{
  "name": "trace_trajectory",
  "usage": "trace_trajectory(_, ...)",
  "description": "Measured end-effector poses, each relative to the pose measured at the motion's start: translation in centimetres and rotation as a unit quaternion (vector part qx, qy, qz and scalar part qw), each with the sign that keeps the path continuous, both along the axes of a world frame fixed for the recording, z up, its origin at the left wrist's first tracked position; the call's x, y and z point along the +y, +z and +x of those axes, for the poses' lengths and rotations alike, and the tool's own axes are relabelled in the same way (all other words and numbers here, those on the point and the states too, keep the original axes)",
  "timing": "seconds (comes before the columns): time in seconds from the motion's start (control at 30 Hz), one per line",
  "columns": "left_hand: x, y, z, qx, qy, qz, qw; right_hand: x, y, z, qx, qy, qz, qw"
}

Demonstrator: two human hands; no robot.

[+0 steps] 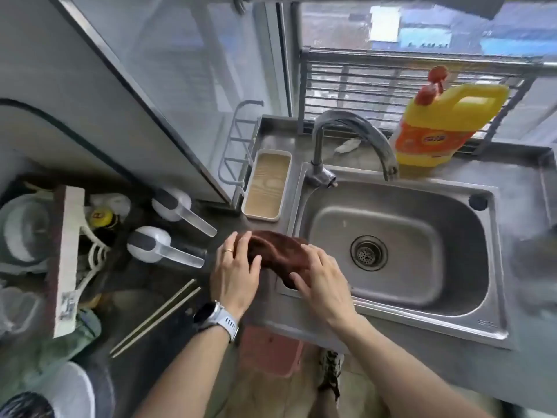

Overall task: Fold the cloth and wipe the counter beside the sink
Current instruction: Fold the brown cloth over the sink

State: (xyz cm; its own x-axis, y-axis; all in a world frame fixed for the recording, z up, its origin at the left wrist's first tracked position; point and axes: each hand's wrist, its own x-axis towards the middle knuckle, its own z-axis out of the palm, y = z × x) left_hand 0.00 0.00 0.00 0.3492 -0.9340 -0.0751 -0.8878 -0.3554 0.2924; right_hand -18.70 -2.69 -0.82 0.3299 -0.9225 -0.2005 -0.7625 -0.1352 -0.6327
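Note:
A dark brown cloth (277,253) lies bunched on the counter (180,303) at the left rim of the steel sink (398,315), its right end hanging over the rim into the basin. My left hand (236,271), with a ring and a wristwatch, presses on the cloth's left end with fingers spread. The cloth's right end is under my right hand (322,282), fingers curled onto it. Part of the cloth is hidden under both palms.
A beige tray (266,185) stands just behind the cloth. Two white scoops (168,245) and a pair of chopsticks (156,318) lie to the left. A curved faucet (352,140) and a yellow detergent jug (443,125) stand behind the sink. A dish rack crowds the far left.

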Motion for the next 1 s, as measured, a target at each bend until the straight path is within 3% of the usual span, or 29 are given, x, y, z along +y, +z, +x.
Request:
trace_trajectory(0.23, -2.8, -3.1, 1.3, 0.025, 0.091, 0.048, 0.994, -3.7, -4.3, 3.1, 0.011, -0.007, -0.001, 1.000)
trace_trajectory(0.43, -2.0, 0.5, 1.3, 0.152, 0.122, -0.020, 0.981, -4.3, -1.9, 1.6, -0.051, -0.065, 0.020, 0.996)
trace_trajectory(0.53, -1.2, 4.5, 0.1, 0.279, 0.068, -0.035, 0.957, -3.8, 2.1, -2.0, -0.130, -0.051, 0.038, 0.989)
trace_trajectory(0.67, -1.9, 11.0, -3.7, 0.418, -0.096, -0.002, 0.903, -2.8, 9.0, -8.7, -0.239, -0.001, 0.097, 0.966)
trace_trajectory(0.8, -3.7, 16.9, -10.7, 0.404, -0.263, 0.013, 0.876, -2.3, 13.8, -14.9, -0.297, 0.022, 0.128, 0.946)
trace_trajectory(0.9, -4.5, 19.5, -16.1, 0.408, -0.314, 0.023, 0.857, -1.3, 15.9, -20.3, -0.314, -0.014, 0.106, 0.943)
trace_trajectory(1.0, -4.6, 19.5, -20.6, 0.348, -0.325, 0.048, 0.878, 0.8, 16.6, -26.4, -0.299, -0.065, 0.110, 0.946)
